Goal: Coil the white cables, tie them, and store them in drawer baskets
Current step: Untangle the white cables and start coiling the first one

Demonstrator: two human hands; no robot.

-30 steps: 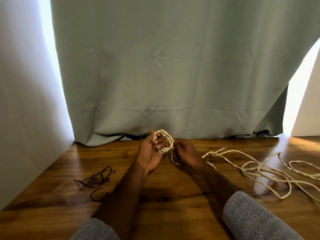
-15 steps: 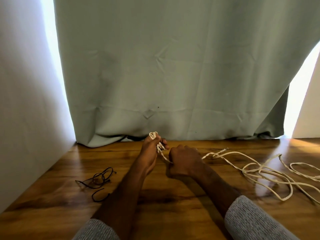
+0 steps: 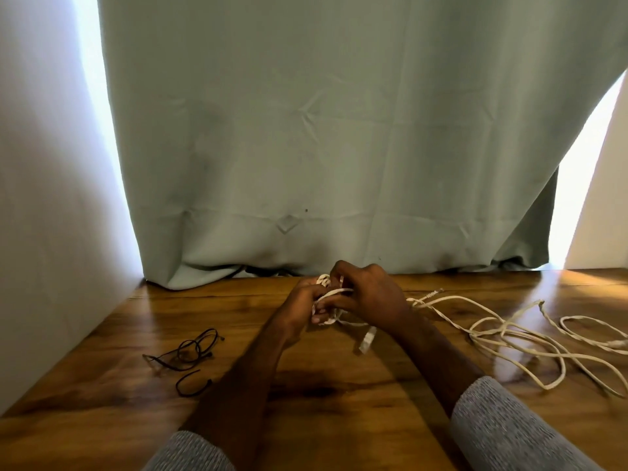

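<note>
Head view: left hand (image 3: 299,309) grips coil (image 3: 328,302); right hand (image 3: 368,295) pinches its tail. Step: tying. Next: cinch wrap tight.

Both hands together, left hand (image 3: 300,309) and right hand (image 3: 368,295) curled.

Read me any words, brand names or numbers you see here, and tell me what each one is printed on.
No readable text anywhere.
White cable on the table: dark marks near its far end by the connector, too small and blurred to read.
Coil in the hands, black ties, curtain: no print visible.
</note>
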